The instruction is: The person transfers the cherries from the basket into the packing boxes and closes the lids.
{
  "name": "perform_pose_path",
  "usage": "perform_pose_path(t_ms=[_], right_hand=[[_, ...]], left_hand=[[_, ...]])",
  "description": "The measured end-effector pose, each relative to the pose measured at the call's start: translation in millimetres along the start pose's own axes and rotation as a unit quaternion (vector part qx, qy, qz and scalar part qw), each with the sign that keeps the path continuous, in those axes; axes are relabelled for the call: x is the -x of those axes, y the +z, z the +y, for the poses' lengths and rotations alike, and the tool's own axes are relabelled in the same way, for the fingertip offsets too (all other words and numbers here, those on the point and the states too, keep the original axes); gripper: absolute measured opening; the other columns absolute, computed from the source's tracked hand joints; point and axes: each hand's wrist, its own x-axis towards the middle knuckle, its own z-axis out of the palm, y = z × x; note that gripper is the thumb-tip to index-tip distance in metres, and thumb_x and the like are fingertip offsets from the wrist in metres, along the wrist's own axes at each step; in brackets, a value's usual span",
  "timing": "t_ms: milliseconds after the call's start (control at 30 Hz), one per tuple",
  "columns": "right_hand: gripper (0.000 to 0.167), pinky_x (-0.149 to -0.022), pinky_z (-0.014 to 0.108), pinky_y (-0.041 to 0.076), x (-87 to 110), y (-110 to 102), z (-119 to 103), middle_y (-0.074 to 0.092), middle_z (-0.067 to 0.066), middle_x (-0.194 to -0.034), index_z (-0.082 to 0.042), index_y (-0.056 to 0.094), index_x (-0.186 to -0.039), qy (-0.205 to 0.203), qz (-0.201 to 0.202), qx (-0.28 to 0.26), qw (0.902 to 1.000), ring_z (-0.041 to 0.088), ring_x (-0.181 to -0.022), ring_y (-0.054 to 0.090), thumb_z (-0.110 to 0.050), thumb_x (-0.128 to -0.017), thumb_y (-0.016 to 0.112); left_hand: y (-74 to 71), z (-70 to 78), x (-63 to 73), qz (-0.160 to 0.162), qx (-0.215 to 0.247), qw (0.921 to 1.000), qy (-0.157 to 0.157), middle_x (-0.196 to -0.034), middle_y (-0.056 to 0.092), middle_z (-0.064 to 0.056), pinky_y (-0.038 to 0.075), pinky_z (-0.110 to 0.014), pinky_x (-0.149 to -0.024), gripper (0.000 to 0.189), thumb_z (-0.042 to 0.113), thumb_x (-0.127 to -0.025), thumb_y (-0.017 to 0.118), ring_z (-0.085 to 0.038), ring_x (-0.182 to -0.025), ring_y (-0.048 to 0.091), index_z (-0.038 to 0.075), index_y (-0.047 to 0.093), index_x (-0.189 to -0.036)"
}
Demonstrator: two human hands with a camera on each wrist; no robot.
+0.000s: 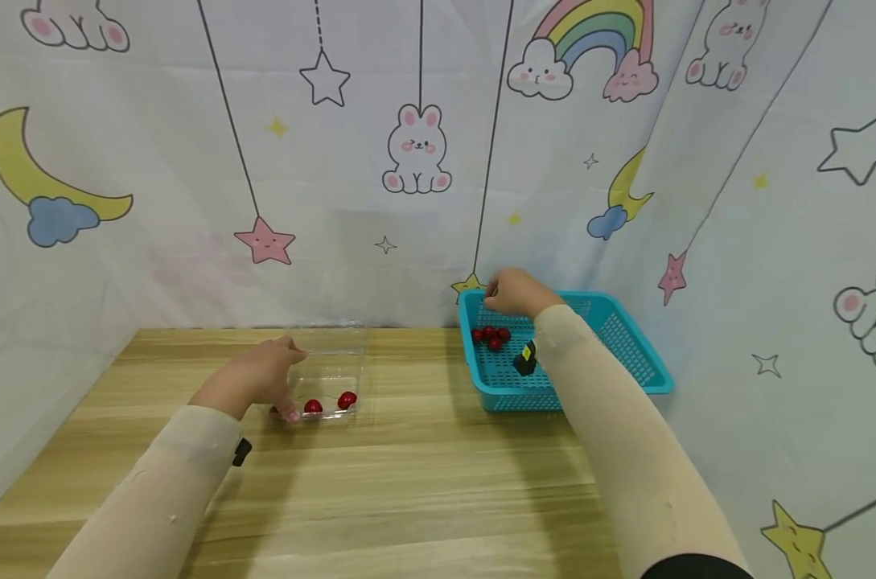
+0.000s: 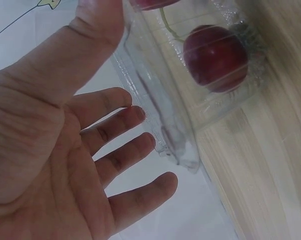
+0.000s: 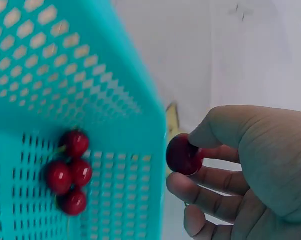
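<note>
In the right wrist view my right hand (image 3: 260, 165) pinches a dark red cherry (image 3: 183, 155) between thumb and fingers, beside the rim of a turquoise basket (image 3: 150, 100). In the head view this right hand (image 1: 513, 293) is over the basket's back left rim. Several cherries (image 3: 73, 172) lie together inside the basket. My left hand (image 1: 260, 375) spans the left side of a clear plastic box (image 1: 329, 366), fingers spread and fairly straight, fingertips touching its edge (image 2: 160, 125). Cherries lie along the box's front, one (image 2: 215, 57) with a green stem near it.
Box and basket stand apart on a wood-grain table (image 1: 409, 482), the box left and the basket right. A white cloth (image 1: 336, 177) printed with rabbits, stars and moons hangs behind and at both sides. Small dark cameras are worn at my wrists.
</note>
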Motion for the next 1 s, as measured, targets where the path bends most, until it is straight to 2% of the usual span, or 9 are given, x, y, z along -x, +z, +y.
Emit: perform_pose_path(t_ms=[100,233,500,733,867,1000], right_hand=[[0.033,-0.102,0.049,0.062,0.1,-1.2,-17.2,0.08,0.017,-0.133,-0.002,0.079,-0.134,-0.014,0.012,-0.006,0.9998,0.028,-0.105,0.07,-0.016,-0.108,0.065],[0.032,-0.105,0.048,0.064,0.6,2.3,-45.1,0.08,0.013,-0.133,-0.006,0.08,-0.135,-0.039,0.019,0.006,0.999,0.028,-0.112,0.073,-0.02,-0.109,0.067],[0.027,-0.105,0.044,0.066,3.8,30.9,-99.2,0.079,0.01,-0.135,-0.009,0.08,-0.135,-0.117,-0.011,0.027,0.9927,0.026,-0.12,0.076,-0.019,-0.114,0.067],[0.024,-0.101,0.038,0.064,6.1,62.2,-140.0,0.081,0.007,-0.129,-0.01,0.082,-0.131,-0.193,-0.03,0.071,0.9782,0.021,-0.111,0.074,-0.019,-0.113,0.07],[0.023,-0.094,0.032,0.063,6.4,78.4,-160.4,0.082,0.003,-0.125,-0.013,0.083,-0.13,-0.22,-0.033,0.103,0.9694,0.016,-0.103,0.072,-0.022,-0.112,0.071],[0.021,-0.09,0.027,0.062,3.5,94.4,-176.1,0.082,-0.001,-0.122,-0.016,0.083,-0.129,-0.245,-0.047,0.113,0.9618,0.012,-0.099,0.071,-0.023,-0.113,0.071]], left_hand=[[0.0,-0.2,-2.1,-0.001,-0.003,1.0,0.001,-0.17,0.048,-0.031,0.05,-0.077,-0.119,0.118,0.035,-0.069,0.11,-0.059,-0.151,0.052,-0.001,0.054,-0.167],[-1.0,0.0,-3.9,0.001,-0.008,1.0,0.003,-0.171,0.046,-0.031,0.049,-0.078,-0.119,0.119,0.037,-0.069,0.11,-0.061,-0.152,0.051,0.0,0.053,-0.167],[-1.3,3.2,1.8,0.003,-0.011,0.9999,0.01,-0.168,0.049,-0.031,0.053,-0.075,-0.116,0.118,0.034,-0.069,0.111,-0.059,-0.15,0.053,-0.002,0.054,-0.166],[-3.2,7.0,5.3,0.003,-0.018,0.9997,0.014,-0.166,0.05,-0.032,0.055,-0.073,-0.115,0.119,0.034,-0.068,0.111,-0.06,-0.148,0.054,-0.003,0.054,-0.165],[-3.4,5.8,4.4,0.002,-0.02,0.9997,0.014,-0.166,0.05,-0.032,0.055,-0.073,-0.115,0.118,0.033,-0.068,0.111,-0.06,-0.149,0.053,-0.004,0.055,-0.165],[-3.8,4.5,3.8,0.0,-0.018,0.9997,0.016,-0.165,0.051,-0.032,0.056,-0.072,-0.114,0.118,0.033,-0.068,0.112,-0.059,-0.148,0.054,-0.004,0.055,-0.165]])
